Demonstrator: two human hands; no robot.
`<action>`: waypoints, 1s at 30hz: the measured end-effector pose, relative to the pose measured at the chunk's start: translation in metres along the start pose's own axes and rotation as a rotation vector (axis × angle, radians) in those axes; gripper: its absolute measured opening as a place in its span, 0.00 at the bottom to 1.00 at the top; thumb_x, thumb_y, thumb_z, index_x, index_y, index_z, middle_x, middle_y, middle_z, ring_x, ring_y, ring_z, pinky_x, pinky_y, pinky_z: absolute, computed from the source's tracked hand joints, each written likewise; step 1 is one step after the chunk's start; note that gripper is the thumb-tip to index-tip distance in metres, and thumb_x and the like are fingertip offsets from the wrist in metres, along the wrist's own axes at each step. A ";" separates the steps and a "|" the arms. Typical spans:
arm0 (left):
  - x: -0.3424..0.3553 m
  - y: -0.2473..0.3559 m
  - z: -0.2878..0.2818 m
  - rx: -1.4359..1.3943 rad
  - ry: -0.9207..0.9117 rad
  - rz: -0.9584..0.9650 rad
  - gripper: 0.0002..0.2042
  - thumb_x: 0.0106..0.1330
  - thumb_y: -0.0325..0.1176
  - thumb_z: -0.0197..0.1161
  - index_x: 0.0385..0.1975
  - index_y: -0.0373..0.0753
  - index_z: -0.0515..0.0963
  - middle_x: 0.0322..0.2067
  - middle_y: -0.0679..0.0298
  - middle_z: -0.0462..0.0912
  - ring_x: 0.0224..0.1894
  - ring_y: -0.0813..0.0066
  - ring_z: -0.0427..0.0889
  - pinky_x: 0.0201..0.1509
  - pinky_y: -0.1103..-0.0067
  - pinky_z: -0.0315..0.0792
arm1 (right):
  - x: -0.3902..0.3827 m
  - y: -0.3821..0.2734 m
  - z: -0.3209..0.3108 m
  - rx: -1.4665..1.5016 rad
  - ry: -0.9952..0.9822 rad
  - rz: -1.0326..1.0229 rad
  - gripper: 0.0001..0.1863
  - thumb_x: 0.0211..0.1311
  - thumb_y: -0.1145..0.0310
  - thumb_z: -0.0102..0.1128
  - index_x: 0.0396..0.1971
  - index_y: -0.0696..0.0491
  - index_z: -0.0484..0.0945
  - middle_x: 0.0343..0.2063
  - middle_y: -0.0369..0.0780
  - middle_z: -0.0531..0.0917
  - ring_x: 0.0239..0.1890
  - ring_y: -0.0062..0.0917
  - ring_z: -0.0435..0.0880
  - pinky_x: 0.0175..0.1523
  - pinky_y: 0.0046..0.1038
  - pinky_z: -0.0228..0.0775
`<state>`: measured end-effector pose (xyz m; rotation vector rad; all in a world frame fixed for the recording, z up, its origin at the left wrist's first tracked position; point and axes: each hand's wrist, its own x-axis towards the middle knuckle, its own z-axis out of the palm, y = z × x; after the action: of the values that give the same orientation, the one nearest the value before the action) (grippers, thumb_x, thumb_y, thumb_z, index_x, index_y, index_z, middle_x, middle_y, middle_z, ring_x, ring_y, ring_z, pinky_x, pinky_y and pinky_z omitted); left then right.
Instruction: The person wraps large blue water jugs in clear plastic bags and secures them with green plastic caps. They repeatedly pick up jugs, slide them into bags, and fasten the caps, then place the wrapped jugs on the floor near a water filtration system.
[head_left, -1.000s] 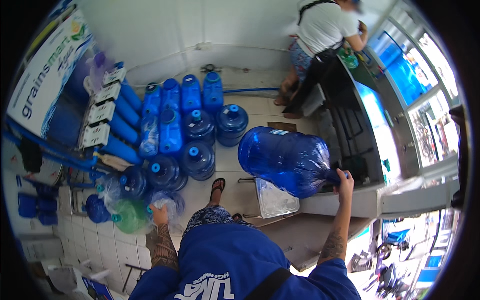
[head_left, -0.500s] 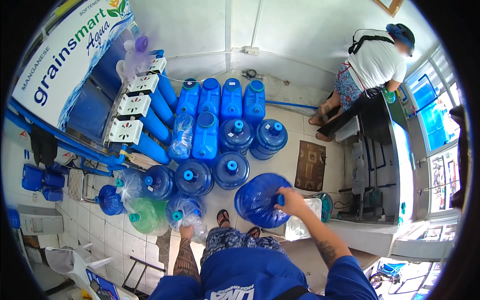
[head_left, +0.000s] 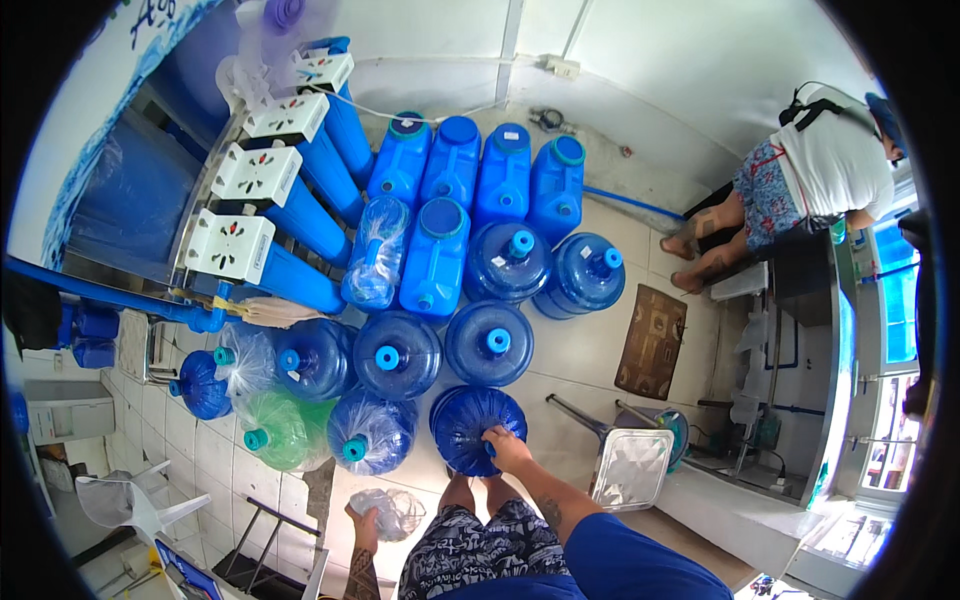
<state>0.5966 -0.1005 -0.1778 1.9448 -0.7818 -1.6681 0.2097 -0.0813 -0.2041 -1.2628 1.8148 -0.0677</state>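
Just below the centre of the frame, the right hand has its grip clamped on the neck of a round, deep-blue, see-through plastic bottle that stands roughly upright in front of the person's legs; I can't tell whether its base meets the floor. Lower down and to the left, the left hand has its grip closed on a crumpled clear plastic bag, well apart from that bottle. Just to the left stands a round blue bottle wrapped in clear plastic, and beside it, further left, a green bottle wrapped in clear plastic. More round blue bottles crowd the middle, and four upright blue rectangular jugs line up at upper centre. A square stool with a pale top and metal legs sits right of centre, below a brown patterned mat. Over at upper right, another person in a white top leans toward the window side.
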 end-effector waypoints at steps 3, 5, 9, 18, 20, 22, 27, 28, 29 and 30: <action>-0.023 -0.021 -0.010 -0.246 0.066 -0.188 0.25 0.65 0.37 0.49 0.61 0.39 0.55 0.53 0.52 0.70 0.57 0.55 0.73 0.60 0.56 0.71 | 0.019 -0.002 0.017 0.073 0.041 0.012 0.28 0.45 0.75 0.68 0.51 0.47 0.75 0.54 0.41 0.74 0.55 0.44 0.76 0.58 0.39 0.73; -0.032 -0.029 -0.014 -0.362 -0.005 -0.252 0.22 0.67 0.41 0.47 0.58 0.39 0.60 0.52 0.53 0.71 0.57 0.56 0.74 0.60 0.56 0.72 | 0.025 -0.007 0.025 0.127 0.045 0.006 0.28 0.46 0.73 0.69 0.51 0.46 0.74 0.53 0.41 0.74 0.54 0.43 0.77 0.57 0.39 0.74; -0.050 -0.020 -0.011 -0.525 -0.121 -0.130 0.23 0.69 0.49 0.43 0.55 0.40 0.69 0.50 0.57 0.75 0.55 0.57 0.75 0.60 0.58 0.71 | 0.032 -0.016 0.025 0.150 0.058 -0.017 0.28 0.46 0.70 0.72 0.51 0.47 0.73 0.52 0.42 0.74 0.52 0.44 0.78 0.56 0.39 0.74; 0.013 0.015 0.003 -0.421 0.114 -0.133 0.31 0.66 0.60 0.54 0.55 0.36 0.72 0.47 0.58 0.80 0.46 0.60 0.79 0.54 0.65 0.71 | 0.029 -0.024 0.040 0.179 0.106 0.043 0.28 0.44 0.74 0.73 0.49 0.48 0.74 0.52 0.42 0.74 0.55 0.44 0.76 0.58 0.41 0.72; 0.061 0.021 0.006 0.286 0.247 -0.001 0.34 0.61 0.59 0.63 0.54 0.34 0.71 0.42 0.56 0.82 0.41 0.57 0.82 0.48 0.64 0.74 | 0.038 -0.021 0.051 0.247 0.112 0.051 0.31 0.45 0.75 0.72 0.53 0.47 0.72 0.55 0.42 0.71 0.58 0.46 0.72 0.61 0.40 0.70; 0.096 0.026 0.019 0.872 0.437 0.355 0.43 0.48 0.59 0.73 0.56 0.32 0.69 0.37 0.52 0.85 0.36 0.50 0.84 0.40 0.62 0.77 | 0.043 -0.024 0.062 0.182 0.054 0.074 0.32 0.46 0.75 0.72 0.54 0.46 0.71 0.57 0.42 0.69 0.59 0.48 0.71 0.62 0.40 0.69; 0.148 0.077 0.041 1.444 0.149 0.134 0.49 0.42 0.66 0.71 0.60 0.35 0.67 0.37 0.51 0.86 0.39 0.53 0.86 0.42 0.64 0.78 | 0.050 -0.048 0.060 0.172 -0.002 0.036 0.48 0.47 0.70 0.73 0.68 0.39 0.55 0.70 0.45 0.52 0.68 0.48 0.60 0.67 0.41 0.65; 0.154 0.085 0.044 1.549 0.095 0.096 0.49 0.43 0.67 0.70 0.61 0.35 0.68 0.38 0.52 0.86 0.40 0.55 0.86 0.43 0.64 0.78 | 0.046 -0.055 0.055 0.198 0.040 0.063 0.49 0.47 0.69 0.73 0.69 0.39 0.55 0.70 0.46 0.52 0.68 0.48 0.60 0.67 0.41 0.65; 0.158 0.089 0.046 1.703 0.069 0.076 0.44 0.43 0.69 0.68 0.54 0.38 0.75 0.39 0.54 0.86 0.41 0.58 0.86 0.44 0.66 0.78 | 0.039 -0.062 0.050 0.187 0.072 0.095 0.49 0.47 0.68 0.73 0.69 0.39 0.54 0.70 0.46 0.51 0.69 0.48 0.59 0.67 0.41 0.65; 0.160 0.091 0.046 1.699 0.048 0.063 0.42 0.43 0.68 0.68 0.51 0.38 0.77 0.39 0.53 0.86 0.41 0.58 0.86 0.44 0.66 0.78 | 0.032 -0.068 0.044 0.163 0.132 0.092 0.49 0.47 0.67 0.73 0.69 0.40 0.54 0.71 0.47 0.51 0.69 0.47 0.59 0.67 0.41 0.65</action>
<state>0.5565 -0.2752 -0.2402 2.6643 -2.7229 -0.6829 0.2866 -0.1204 -0.2164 -1.0810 1.9355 -0.2477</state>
